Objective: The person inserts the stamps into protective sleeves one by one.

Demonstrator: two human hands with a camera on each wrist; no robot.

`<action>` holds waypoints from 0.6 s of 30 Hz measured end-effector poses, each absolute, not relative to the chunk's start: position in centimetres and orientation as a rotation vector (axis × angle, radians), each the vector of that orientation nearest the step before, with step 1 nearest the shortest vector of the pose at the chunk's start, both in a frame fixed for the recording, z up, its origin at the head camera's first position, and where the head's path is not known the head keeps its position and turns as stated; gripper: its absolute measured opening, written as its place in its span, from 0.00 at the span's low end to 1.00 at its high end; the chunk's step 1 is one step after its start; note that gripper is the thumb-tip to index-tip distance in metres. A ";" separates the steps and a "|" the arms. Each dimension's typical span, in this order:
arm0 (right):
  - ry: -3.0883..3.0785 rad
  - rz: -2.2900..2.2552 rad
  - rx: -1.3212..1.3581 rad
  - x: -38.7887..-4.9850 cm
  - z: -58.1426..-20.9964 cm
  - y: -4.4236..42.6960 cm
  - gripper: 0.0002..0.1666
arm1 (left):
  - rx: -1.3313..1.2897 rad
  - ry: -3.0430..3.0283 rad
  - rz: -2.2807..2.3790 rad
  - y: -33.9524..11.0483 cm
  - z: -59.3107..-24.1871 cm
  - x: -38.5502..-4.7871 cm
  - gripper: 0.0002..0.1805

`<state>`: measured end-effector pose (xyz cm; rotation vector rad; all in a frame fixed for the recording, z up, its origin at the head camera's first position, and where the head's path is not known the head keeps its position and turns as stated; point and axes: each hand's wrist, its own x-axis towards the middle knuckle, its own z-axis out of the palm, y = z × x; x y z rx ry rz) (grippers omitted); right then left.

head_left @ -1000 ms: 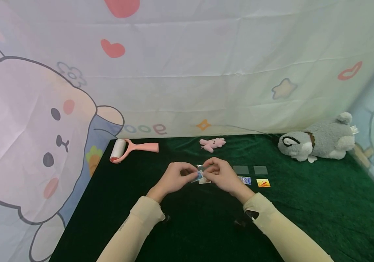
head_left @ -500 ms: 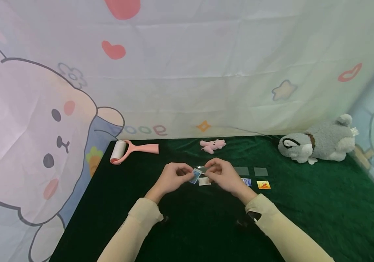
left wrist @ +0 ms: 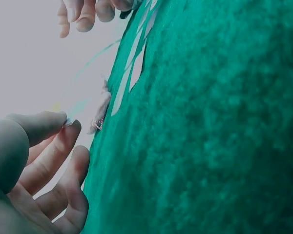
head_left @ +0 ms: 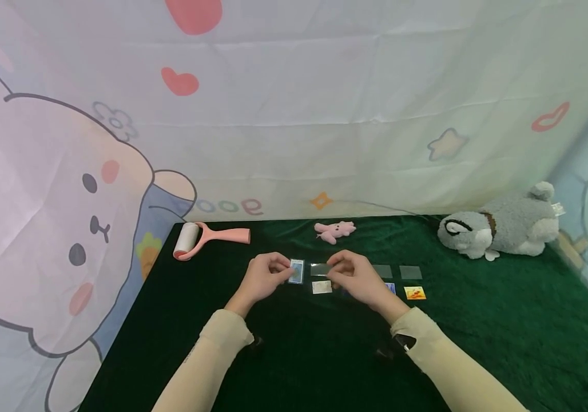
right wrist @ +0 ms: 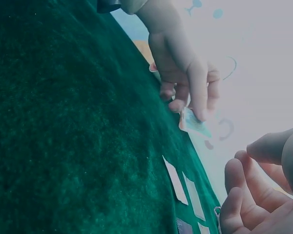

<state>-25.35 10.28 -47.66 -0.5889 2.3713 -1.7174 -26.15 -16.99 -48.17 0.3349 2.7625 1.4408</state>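
My left hand [head_left: 265,278] pinches a small blue stamp-like card in a clear sleeve [head_left: 296,272] between thumb and forefinger, raised above the green cloth; the right wrist view shows the same sleeved card [right wrist: 195,124]. My right hand [head_left: 358,280] hovers a short way to the right, fingers loosely bent and nothing visible between them [right wrist: 256,187]. Between the hands lie a clear sleeve [head_left: 318,269] and, nearer me, a pale stamp-like card [head_left: 322,287]. A blue-and-white card [head_left: 390,288] is partly hidden behind my right hand.
Farther right lie two more clear sleeves [head_left: 410,272] and a yellow-orange card [head_left: 414,293]. Along the back of the green cloth [head_left: 294,355] are a pink lint roller [head_left: 222,235], a small pink plush [head_left: 335,230] and a grey plush [head_left: 505,223]. A printed curtain [head_left: 294,114] hangs behind.
My left hand has drawn the sleeved blue card leftward, away from my right hand, and turned it upright. The right hand has shifted slightly right, uncovering more of the pale card and clear sleeve.
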 end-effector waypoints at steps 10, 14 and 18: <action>2.358 -1.724 -0.563 -25.0 -47.7 10.4 0.16 | 0.224 2.788 1.366 -16.8 -48.6 -26.4 0.06; 2.363 -1.713 -0.556 -25.0 -47.7 10.2 0.15 | 0.200 2.800 1.306 -16.5 -48.3 -26.5 0.07; 2.368 -1.698 -0.550 -25.2 -47.8 10.3 0.13 | 0.193 2.813 1.234 -16.3 -48.2 -26.6 0.06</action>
